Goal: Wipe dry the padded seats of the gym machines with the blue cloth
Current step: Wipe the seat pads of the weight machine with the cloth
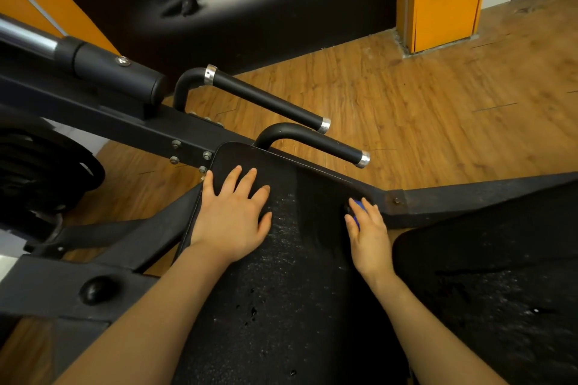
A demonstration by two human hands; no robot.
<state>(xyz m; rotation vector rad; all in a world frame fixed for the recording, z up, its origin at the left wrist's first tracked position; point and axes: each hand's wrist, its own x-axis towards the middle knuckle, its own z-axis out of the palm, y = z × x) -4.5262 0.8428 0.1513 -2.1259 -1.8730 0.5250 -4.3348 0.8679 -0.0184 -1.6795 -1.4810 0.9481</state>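
1. While it lies almost hidden under our right hand (367, 228), the blue cloth (357, 212) sits near the padded seat's (281, 275) far right edge, only a sliver showing.
2. We curl our right fingers over it.
3. We press our left hand (233, 212) flat, fingers spread, on the seat's far left corner.
4. Two black handles (266, 97) jut beyond, above the wooden floor (438, 103).

A gym: a black weight machine (131, 131) with stacked plates (40, 178) on wood-look flooring (406, 109).
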